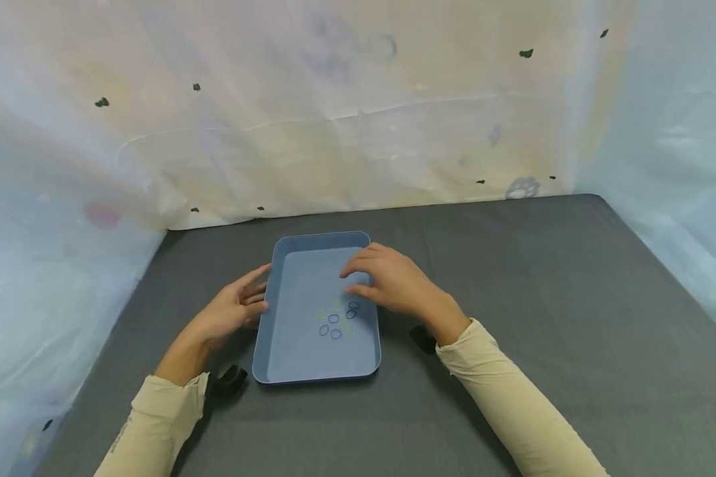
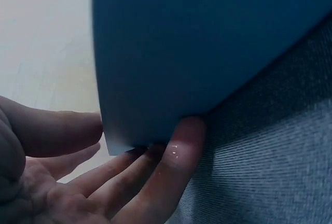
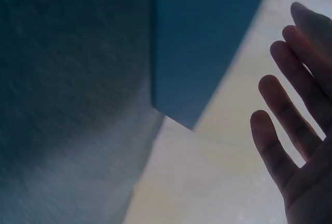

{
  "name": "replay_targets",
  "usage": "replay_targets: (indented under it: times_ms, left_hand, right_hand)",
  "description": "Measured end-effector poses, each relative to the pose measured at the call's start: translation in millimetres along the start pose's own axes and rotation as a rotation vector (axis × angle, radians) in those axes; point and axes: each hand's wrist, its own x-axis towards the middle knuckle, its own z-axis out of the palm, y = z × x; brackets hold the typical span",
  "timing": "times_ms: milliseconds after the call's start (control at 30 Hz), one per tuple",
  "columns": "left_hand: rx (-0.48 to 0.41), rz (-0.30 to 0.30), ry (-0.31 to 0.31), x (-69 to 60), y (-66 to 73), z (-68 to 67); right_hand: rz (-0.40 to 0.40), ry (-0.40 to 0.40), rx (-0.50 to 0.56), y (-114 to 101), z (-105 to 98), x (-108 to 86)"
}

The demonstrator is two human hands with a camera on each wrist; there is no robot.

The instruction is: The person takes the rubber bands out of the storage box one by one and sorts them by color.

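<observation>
A shallow blue rectangular tray (image 1: pixel 310 361) lies on the dark cloth. Inside it, grouped in its right-hand lower part, are several small thin dark-blue rings (image 1: pixel 333 318) and several faint yellowish ones (image 1: pixel 320 315). My left hand (image 1: pixel 229 311) rests against the tray's left side. In the left wrist view, its thumb touches the rim edge while the fingertips (image 2: pixel 187 136) press on the outer wall near the cloth. Above the tray's right side hovers my right hand (image 1: pixel 394 275), fingers spread and loosely bent, holding nothing. It stays apart from the tray wall (image 3: pixel 202 42) in the right wrist view.
Dark grey cloth (image 1: pixel 543 318) covers the table around the tray. Pale patterned sheeting (image 1: pixel 358 152) hangs at the back and both sides. A black strap piece (image 1: pixel 229 381) shows near the left wrist, another (image 1: pixel 422 338) by the right wrist.
</observation>
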Motion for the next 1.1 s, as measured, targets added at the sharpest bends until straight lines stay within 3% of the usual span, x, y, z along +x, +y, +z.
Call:
replay_targets:
  times_ms: [300, 533, 800, 1100]
  left_hand:
    - [0.014, -0.011, 0.000, -3.2, 1.7, 4.4]
    - [0.005, -0.025, 0.009, -4.9, -0.2, 12.8]
    - [0.013, 0.001, 0.021, 1.9, 9.0, 16.6]
    - [0.019, -0.003, 0.029, 1.6, 7.5, 22.6]
  right_hand:
    - [0.025, -0.067, -0.118, 8, 17, -1.9]
    - [0.056, -0.125, -0.109, 6, 15, -11.9]
    - [0.063, -0.142, -0.126, 7, 9, -13.6]
    - [0.053, -0.146, -0.120, 8, 12, -14.4]
